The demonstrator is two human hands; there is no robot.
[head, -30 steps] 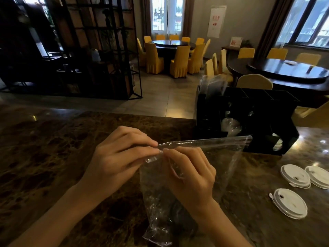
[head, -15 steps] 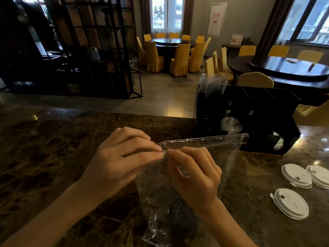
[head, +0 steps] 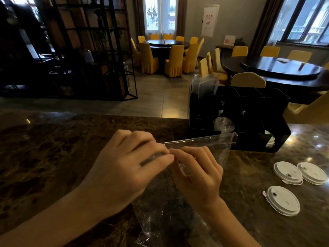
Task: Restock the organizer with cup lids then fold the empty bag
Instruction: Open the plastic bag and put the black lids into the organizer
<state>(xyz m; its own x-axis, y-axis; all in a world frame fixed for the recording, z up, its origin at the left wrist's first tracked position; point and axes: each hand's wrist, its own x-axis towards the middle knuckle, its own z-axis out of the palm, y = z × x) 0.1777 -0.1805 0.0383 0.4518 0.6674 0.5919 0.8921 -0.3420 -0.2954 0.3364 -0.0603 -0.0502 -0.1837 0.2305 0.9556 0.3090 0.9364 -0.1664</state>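
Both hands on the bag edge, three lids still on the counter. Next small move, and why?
Probably fold the bag's top edge down toward the body: left hand and right hand both pinch that edge, and it looks empty. The three lids beside the organizer remain unstocked.

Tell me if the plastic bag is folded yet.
Not yet. The bag is spread, both hands pinching its top edge; its lower end lies crumpled on the counter.
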